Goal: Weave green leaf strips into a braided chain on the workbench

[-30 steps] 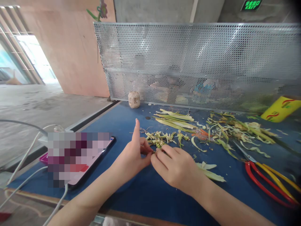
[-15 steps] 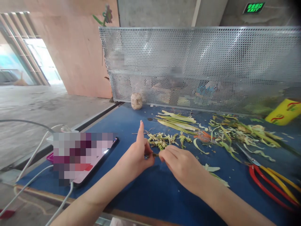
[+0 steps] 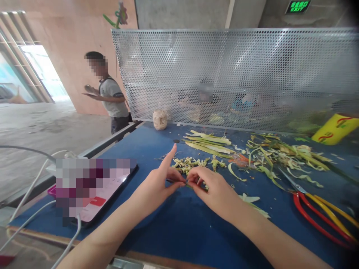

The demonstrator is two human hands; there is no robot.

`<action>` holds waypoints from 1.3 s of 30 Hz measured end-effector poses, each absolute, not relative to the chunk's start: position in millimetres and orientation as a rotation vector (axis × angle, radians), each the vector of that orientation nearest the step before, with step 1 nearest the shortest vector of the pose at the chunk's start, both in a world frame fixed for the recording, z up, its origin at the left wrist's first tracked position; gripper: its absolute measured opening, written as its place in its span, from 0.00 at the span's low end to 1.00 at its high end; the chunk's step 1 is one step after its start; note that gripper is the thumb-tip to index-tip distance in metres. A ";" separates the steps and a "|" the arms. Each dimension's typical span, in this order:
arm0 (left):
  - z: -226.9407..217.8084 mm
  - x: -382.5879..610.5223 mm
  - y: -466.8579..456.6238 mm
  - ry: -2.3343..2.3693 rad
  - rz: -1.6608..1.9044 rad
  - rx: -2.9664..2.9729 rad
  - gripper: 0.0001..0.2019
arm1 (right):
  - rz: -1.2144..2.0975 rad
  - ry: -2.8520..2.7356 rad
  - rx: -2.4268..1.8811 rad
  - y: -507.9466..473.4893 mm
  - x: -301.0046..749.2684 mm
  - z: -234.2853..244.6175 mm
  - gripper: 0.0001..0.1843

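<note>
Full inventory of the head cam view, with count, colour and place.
table: 1, blue, foreground
touchscreen device: 1, dark-edged, pinkish screen, table's left
cables: several, white and grey, far left
perforated panel: 1, silver, table's far edge
lumpy object: 1, off-white, before the panel's left end
leaf strips: several, pale green, mid-table
small plant pieces: many, green, beyond the hands
scrap heap: 1, green and whitish, right
scissors: 1, red and yellow handles, right
packet or roll: 1, yellow, far right
exit sign: 1, green-lit, upper right
person: 1, grey top, left of the panel
plant strip: 1, green, in the fingertips
left hand, right hand: 2, bare, centre
</note>
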State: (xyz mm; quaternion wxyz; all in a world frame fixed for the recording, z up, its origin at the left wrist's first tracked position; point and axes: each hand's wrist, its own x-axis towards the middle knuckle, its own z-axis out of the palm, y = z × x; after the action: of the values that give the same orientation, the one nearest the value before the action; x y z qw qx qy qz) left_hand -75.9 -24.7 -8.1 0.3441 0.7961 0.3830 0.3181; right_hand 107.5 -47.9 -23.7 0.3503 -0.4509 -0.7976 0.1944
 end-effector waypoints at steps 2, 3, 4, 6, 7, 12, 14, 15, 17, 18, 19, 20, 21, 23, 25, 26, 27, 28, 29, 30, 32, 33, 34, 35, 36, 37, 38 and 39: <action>-8.0 -75.7 -24.4 1.017 0.836 2.071 0.40 | 0.543 -2.062 -1.177 -48.7 106.6 -23.3 0.08; -7.9 -75.9 -24.4 1.034 0.838 2.069 0.40 | 0.546 -2.067 -1.183 -49.0 106.4 -22.4 0.08; -7.7 -76.2 -24.5 1.045 0.840 2.064 0.40 | 0.529 -2.079 -1.189 -49.1 106.5 -21.2 0.07; -7.4 -76.8 -24.7 1.044 0.842 2.051 0.41 | 0.433 -2.150 -1.194 -48.9 107.3 -18.2 0.04; -7.4 -77.0 -24.8 1.037 0.842 2.045 0.41 | 0.360 -2.206 -1.189 -48.7 108.0 -16.6 0.02; -7.1 -76.5 -25.5 0.996 0.831 1.980 0.38 | 0.271 -2.380 -1.122 -48.1 111.2 -12.7 0.06; -6.3 -75.6 -26.2 0.970 0.851 1.921 0.38 | 0.397 -2.321 -1.146 -48.1 111.3 -13.6 0.07; -5.9 -75.1 -26.5 0.960 0.862 1.899 0.38 | 0.471 -2.280 -1.168 -47.8 111.1 -14.4 0.06; -5.5 -74.0 -27.2 0.948 0.871 1.886 0.38 | 0.657 -2.188 -1.196 -46.8 110.5 -16.5 0.05; -5.6 -73.5 -27.5 0.941 0.873 1.882 0.38 | 0.763 -2.134 -1.191 -46.2 110.3 -17.4 0.05; -5.8 -73.0 -27.7 0.924 0.873 1.867 0.38 | 0.861 -2.080 -1.174 -45.6 110.1 -18.0 0.05; -6.1 -72.6 -27.9 0.899 0.872 1.837 0.37 | 0.938 -2.033 -1.150 -45.1 110.1 -18.3 0.06; -6.3 -72.4 -28.1 0.871 0.872 1.797 0.37 | 0.996 -2.000 -1.124 -44.9 110.1 -18.2 0.06; -6.2 -72.2 -28.4 0.829 0.871 1.714 0.37 | 1.052 -1.980 -1.096 -45.1 110.5 -17.4 0.06; -5.5 -72.8 -28.4 0.825 0.863 1.656 0.39 | 1.053 -1.992 -1.108 -45.9 111.1 -16.3 0.05; -5.0 -73.3 -28.3 0.830 0.857 1.638 0.40 | 1.040 -1.999 -1.121 -46.4 111.3 -15.8 0.08; -4.6 -73.8 -28.2 0.833 0.850 1.622 0.42 | 1.016 -2.010 -1.137 -46.9 111.4 -15.3 0.10; -4.3 -74.4 -28.0 0.833 0.842 1.605 0.43 | 0.983 -2.027 -1.154 -47.3 111.3 -14.8 0.12; -4.0 -74.9 -27.7 0.832 0.835 1.587 0.45 | 0.944 -2.046 -1.171 -47.7 111.1 -14.3 0.13; -3.8 -75.4 -27.4 0.832 0.832 1.569 0.46 | 0.900 -2.068 -1.187 -48.1 110.8 -13.6 0.13; -3.2 -76.0 -26.9 0.840 0.838 1.531 0.46 | 0.803 -2.104 -1.207 -49.0 110.1 -12.3 0.09; -2.7 -76.1 -26.7 0.843 0.843 1.515 0.47 | 0.756 -2.113 -1.209 -49.6 109.8 -11.6 0.08; -2.2 -76.3 -26.5 0.842 0.845 1.501 0.47 | 0.711 -2.121 -1.205 -50.2 109.6 -11.0 0.07; -1.7 -76.4 -26.3 0.838 0.835 1.490 0.47 | 0.671 -2.129 -1.200 -50.8 109.5 -10.4 0.06; -1.3 -76.5 -26.1 0.832 0.816 1.480 0.47 | 0.635 -2.140 -1.197 -51.3 109.6 -10.0 0.05; -1.1 -76.6 -25.9 0.825 0.793 1.474 0.48 | 0.603 -2.152 -1.198 -51.8 109.7 -9.6 0.06; -1.0 -76.6 -25.8 0.820 0.774 1.470 0.48 | 0.576 -2.169 -1.200 -52.2 109.9 -9.3 0.06; -1.1 -76.6 -25.7 0.819 0.762 1.469 0.47 | 0.554 -2.185 -1.200 -52.6 110.0 -9.2 0.07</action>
State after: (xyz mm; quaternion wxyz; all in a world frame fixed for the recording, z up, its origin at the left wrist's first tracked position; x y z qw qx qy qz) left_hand -76.6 -25.7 -1.1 0.6034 0.6345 0.3536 0.3290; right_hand 110.0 -52.6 -9.2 0.2896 -0.4496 -0.8190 0.2078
